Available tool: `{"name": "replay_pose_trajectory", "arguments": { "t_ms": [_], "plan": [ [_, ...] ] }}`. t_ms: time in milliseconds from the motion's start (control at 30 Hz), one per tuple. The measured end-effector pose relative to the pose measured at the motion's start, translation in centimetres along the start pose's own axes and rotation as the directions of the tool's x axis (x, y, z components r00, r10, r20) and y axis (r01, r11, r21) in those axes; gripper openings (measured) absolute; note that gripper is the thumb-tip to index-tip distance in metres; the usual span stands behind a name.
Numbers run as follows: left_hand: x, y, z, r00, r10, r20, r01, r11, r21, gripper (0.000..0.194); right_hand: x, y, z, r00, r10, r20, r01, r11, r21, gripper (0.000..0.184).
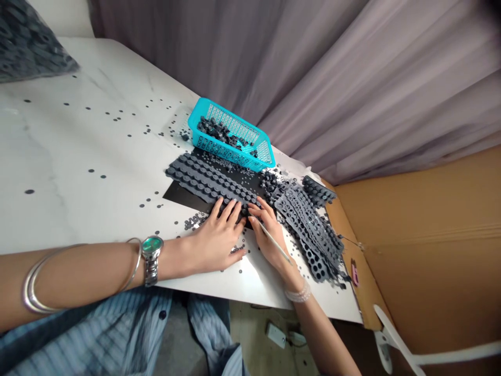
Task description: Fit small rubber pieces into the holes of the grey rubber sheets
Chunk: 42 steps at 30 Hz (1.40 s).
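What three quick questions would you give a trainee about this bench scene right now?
1. True or false: the left hand wears a wristwatch.
2. Which hand holds the slim pale stick, left or right?
3. What lies in the perforated turquoise plastic basket?

Key: 1 true; 2 the right hand; 3 dark rubber pieces.
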State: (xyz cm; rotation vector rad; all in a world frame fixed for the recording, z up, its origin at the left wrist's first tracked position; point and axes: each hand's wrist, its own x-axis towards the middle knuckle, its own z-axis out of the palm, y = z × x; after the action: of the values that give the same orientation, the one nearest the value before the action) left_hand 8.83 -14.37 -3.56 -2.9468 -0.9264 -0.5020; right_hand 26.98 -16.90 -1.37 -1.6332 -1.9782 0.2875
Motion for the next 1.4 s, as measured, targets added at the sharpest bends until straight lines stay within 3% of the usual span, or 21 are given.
{"name": "replay_pose_trajectory", "arguments": {
  "t_ms": [333,433,533,600,767,933,1033,1400],
  "plan": [
    [0.0,0.1,-0.1,1.000,0.003,0.012,-0.003,1.000,0.009,0.067,0.7,1.9,1.3,0.987,-0.159,-0.025,0.158,0.987,-0.038,0.031],
    [0.0,0.1,-0.2,1.000,0.003,0.015,-0.003,1.000,0.002,0.066,0.6,2.5,0.3,0.985,-0.127,-0.116,0.118,0.990,-0.078,0.032],
    [-0.1,0.1,-0.2,1.000,0.004,0.014,-0.004,1.000,-0.016,0.067,0.3,3.6,-1.3,0.963,-0.054,-0.264,0.017,0.990,-0.139,0.031],
    [-0.1,0.0,-0.1,1.000,-0.002,0.007,0.002,1.000,-0.023,0.066,-0.1,4.4,-2.1,0.953,0.002,-0.303,-0.057,0.983,-0.172,0.029],
    [0.3,-0.5,0.2,1.000,-0.012,-0.014,0.011,0.998,-0.056,0.067,-0.5,4.6,-2.4,0.959,0.081,-0.271,-0.145,0.964,-0.222,0.032],
    [0.8,-1.2,0.7,0.999,0.006,-0.033,-0.009,0.997,-0.083,0.069,-0.3,1.8,-1.5,0.992,-0.029,-0.119,0.022,0.998,-0.063,0.025],
    [0.8,-1.3,0.7,0.999,0.006,-0.033,-0.009,0.996,-0.089,0.067,-0.4,0.9,-0.8,0.998,-0.055,-0.021,0.055,0.998,-0.007,0.024],
    [0.5,-0.8,0.0,1.000,0.016,0.002,-0.016,0.998,-0.057,0.070,-0.3,1.0,-0.2,0.991,-0.133,0.034,0.135,0.986,-0.101,0.025]
  ]
}}
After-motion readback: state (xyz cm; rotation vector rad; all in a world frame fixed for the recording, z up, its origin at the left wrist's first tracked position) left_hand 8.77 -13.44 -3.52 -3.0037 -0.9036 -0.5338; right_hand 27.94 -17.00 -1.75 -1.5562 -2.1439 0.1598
